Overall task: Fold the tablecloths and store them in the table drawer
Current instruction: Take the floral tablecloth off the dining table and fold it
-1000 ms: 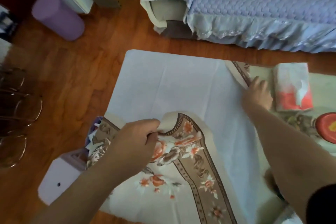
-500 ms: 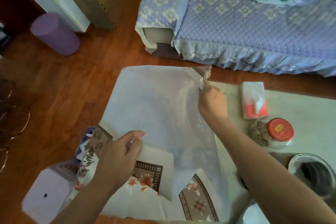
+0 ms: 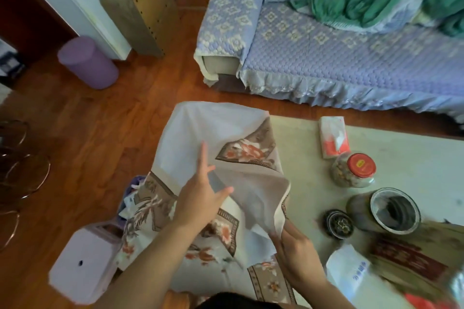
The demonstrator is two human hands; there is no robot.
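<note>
A floral tablecloth [image 3: 221, 133] with a white underside and brown flowered border lies partly folded over the left end of the low table [image 3: 401, 148]. My left hand [image 3: 203, 195] hovers over its middle with fingers spread and straight, holding nothing. My right hand [image 3: 293, 248] pinches a folded corner of the cloth near the table's front edge, the flap pulled back toward me. No drawer is visible.
On the table stand a tissue pack [image 3: 334, 137], a red-lidded jar [image 3: 354, 170], an open glass jar [image 3: 386, 211], a small dark lid [image 3: 339, 224] and a white bag [image 3: 349, 271]. A lilac bin [image 3: 80, 261] sits at the left, a purple stool [image 3: 88, 63] beyond, a sofa [image 3: 326, 57] behind.
My right hand carried the far corner of the cloth back toward me, folding it over. My left hand let go of the near edge and opened above the cloth. The view tilted up.
</note>
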